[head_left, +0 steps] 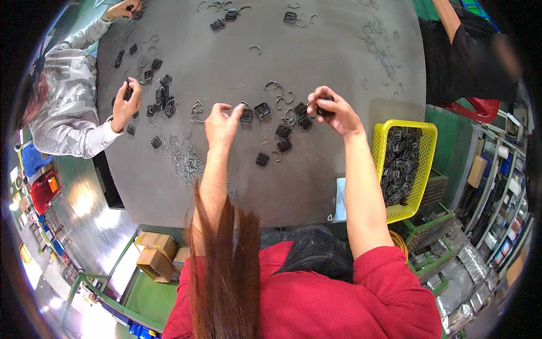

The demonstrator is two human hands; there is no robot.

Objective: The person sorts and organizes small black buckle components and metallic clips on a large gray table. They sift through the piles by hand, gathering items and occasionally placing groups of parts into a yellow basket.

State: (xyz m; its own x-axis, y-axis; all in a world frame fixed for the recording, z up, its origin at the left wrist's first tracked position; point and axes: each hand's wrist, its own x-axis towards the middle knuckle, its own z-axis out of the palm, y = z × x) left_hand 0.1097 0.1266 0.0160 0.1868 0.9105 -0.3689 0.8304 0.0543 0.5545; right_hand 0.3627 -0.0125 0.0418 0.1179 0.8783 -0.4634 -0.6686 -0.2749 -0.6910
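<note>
My right hand is closed around a small black plastic buckle, partly hidden by the fingers. Over the grey table, my left hand has its thumb and fingers apart, with nothing seen between them. Close to its thumb lies another black buckle, with a thin metal hook beside it. Further black buckles and curved metal hooks are scattered between my two hands. Left of my left hand sits a loose heap of metal hooks.
A yellow basket full of black buckles stands at the table's right edge, near my right forearm. A light blue face mask lies at the front edge. One co-worker's hand handles parts at left; another person is at right.
</note>
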